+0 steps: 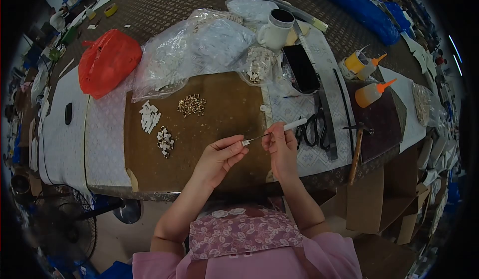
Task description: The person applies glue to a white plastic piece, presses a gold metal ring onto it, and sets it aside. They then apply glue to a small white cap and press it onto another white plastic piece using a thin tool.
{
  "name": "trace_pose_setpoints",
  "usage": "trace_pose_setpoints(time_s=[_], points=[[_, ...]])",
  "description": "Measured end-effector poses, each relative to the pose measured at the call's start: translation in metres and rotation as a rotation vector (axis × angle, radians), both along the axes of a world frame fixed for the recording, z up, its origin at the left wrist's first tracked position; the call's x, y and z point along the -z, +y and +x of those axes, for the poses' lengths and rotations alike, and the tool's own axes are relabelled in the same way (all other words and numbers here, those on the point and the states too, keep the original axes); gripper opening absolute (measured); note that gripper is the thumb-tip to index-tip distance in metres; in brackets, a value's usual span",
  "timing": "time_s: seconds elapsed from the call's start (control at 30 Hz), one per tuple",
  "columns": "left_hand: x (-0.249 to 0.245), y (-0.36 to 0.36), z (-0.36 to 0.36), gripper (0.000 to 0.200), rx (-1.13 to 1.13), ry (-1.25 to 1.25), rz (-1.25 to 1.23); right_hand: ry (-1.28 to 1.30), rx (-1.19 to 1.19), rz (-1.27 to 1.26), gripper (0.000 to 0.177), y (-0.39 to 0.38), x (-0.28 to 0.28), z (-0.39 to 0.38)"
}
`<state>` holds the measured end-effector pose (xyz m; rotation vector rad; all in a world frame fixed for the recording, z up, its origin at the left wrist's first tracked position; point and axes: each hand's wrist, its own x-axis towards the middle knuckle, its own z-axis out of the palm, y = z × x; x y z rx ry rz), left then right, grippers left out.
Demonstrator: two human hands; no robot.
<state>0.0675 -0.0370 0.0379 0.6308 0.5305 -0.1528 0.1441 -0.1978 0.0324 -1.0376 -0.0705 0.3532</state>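
My left hand [224, 158] pinches a small white piece [245, 142] between thumb and fingertips, above the brown mat [199, 144]. In my right hand [282, 152] is a thin-tipped tool with a white handle [295, 124]. Its narrow dark tip points left and reaches the white piece or ends very close to it. To the left on the mat lie a pile of white strips [149, 117], a heap of gold-coloured metal rings [191, 105], and a cluster of small white pieces with metal parts [165, 142].
Black scissors [315, 129] and a metal ruler [325, 129] lie right of my right hand, with a hammer [357, 154] beyond. Glue bottles [368, 95], a phone [301, 68], a white mug [275, 32], plastic bags [199, 44] and a red bag [110, 62] stand farther back.
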Motion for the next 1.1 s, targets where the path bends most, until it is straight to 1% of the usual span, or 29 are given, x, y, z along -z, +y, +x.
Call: trace_pose_setpoints(time_s=[0.17,0.27,0.37,0.43,0.47,0.67,0.73,0.77,0.8,0.83,0.9,0.93,1.03,1.1], points=[[0.002,-0.001,-0.001,0.028,0.009,0.001,-0.018,0.014,-0.007,0.026,0.023,-0.001,0.003,0.000],[0.004,0.000,-0.003,0.028,0.012,-0.004,-0.035,0.035,0.009,0.104,0.022,0.000,0.002,-0.002],[0.003,0.001,-0.003,0.028,0.003,-0.003,-0.057,0.020,0.016,0.109,0.022,-0.001,0.003,-0.001],[0.004,0.002,-0.004,0.028,0.004,0.004,-0.078,0.032,-0.022,0.040,0.023,-0.002,0.001,-0.001],[0.005,0.002,-0.004,0.029,0.003,0.011,-0.106,0.039,-0.041,0.005,0.023,-0.002,0.000,-0.001],[0.014,0.004,-0.004,0.029,0.012,0.036,-0.311,0.050,0.063,0.037,0.022,-0.001,0.000,0.004],[0.015,0.005,-0.005,0.029,0.006,0.029,-0.382,-0.111,0.154,-0.065,0.021,-0.004,0.000,0.016],[0.016,0.005,-0.005,0.029,0.001,0.030,-0.377,-0.192,0.201,-0.116,0.021,-0.005,-0.001,0.023],[0.017,0.005,-0.006,0.029,-0.001,0.030,-0.372,-0.309,0.264,-0.231,0.020,-0.005,-0.001,0.030],[0.017,0.005,-0.006,0.029,0.000,0.026,-0.367,-0.385,0.277,-0.346,0.019,-0.004,0.000,0.037],[0.015,0.003,-0.006,0.029,-0.002,0.038,-0.233,-0.537,0.305,-0.582,0.019,-0.005,0.007,0.051],[0.014,0.002,-0.007,0.029,-0.004,0.043,-0.167,-0.611,0.326,-0.605,0.019,-0.004,0.014,0.058],[0.012,0.000,-0.009,0.028,-0.002,0.015,-0.035,-0.642,0.236,-0.785,0.020,-0.005,0.019,0.067],[0.010,-0.002,-0.009,0.025,-0.020,0.025,-0.008,-0.699,0.257,-0.811,0.020,-0.001,0.023,0.071]])
